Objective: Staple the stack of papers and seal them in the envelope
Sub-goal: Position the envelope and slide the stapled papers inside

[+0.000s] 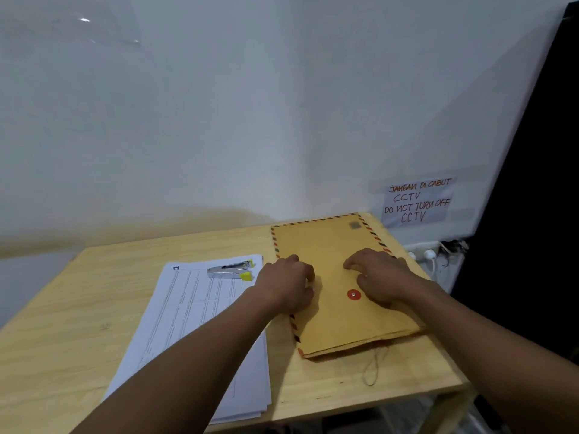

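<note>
Matt brown paper envelope (332, 245); shiny metal stapler (230, 270) with yellow plastic ends; pale wood-grain table (78, 308); white printed paper stack (194, 311).

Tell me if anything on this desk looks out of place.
Nothing spilled or damaged. The string trails loose across the table from under the near end of the envelope. The papers sit skewed, their near edges fanned at the table's front edge, with the stapler lying on top.

A single head-worn wide-angle view looks forward and down from behind and above the left grip (288, 285) and right grip (380, 277), close over the counter (78, 308), wall (219, 120) beyond them.
</note>
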Motion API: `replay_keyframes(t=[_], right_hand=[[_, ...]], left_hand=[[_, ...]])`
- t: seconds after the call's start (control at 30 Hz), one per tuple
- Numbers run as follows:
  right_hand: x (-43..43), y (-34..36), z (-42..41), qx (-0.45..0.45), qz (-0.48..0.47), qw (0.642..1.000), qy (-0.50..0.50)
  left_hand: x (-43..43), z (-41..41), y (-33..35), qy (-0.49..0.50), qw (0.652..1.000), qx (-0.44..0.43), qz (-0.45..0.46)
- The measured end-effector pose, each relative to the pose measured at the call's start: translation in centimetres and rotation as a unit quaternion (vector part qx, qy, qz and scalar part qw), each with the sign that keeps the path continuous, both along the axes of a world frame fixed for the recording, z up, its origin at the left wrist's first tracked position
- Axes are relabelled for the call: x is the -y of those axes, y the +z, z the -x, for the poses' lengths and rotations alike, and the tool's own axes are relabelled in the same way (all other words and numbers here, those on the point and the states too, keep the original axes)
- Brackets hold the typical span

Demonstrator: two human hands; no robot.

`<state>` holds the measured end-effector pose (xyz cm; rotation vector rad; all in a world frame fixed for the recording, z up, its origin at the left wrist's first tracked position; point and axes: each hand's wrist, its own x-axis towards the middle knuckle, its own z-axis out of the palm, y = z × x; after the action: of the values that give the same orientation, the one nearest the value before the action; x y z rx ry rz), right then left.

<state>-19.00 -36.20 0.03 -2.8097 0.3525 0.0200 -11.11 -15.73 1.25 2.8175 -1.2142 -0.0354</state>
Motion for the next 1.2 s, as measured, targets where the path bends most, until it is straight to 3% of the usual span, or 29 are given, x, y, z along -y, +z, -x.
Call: replay_keyframes(t=[0.47,0.7,0.8,0.97,1.2], right_hand=[[-2.5,1.0,-1.6,-0.02,0.043,0.999,-0.027],[-11.0,4.0,-6.5,0.055,-0.017,0.992,0.112],[-14.9,3.3,-8.8,0.064,0.002,0.985,0.161],[-17.7,0.9,-11.8,0.09,0.039,0.982,0.16],[-18.0,0.1,-15.2,0.117,0.048,0.976,0.175]], left_hand=[[-2.4,0.2,-0.2,0.027,0.997,-0.013,0.068],[-11.1,-3.1,2.0,0.129,0.976,0.039,0.169],[-16.7,-5.4,0.9,0.195,0.959,0.031,0.201],[-22.5,-7.1,-2.2,0.206,0.956,-0.013,0.207],[-22.9,-7.5,-4.4,0.216,0.942,0.036,0.254]])
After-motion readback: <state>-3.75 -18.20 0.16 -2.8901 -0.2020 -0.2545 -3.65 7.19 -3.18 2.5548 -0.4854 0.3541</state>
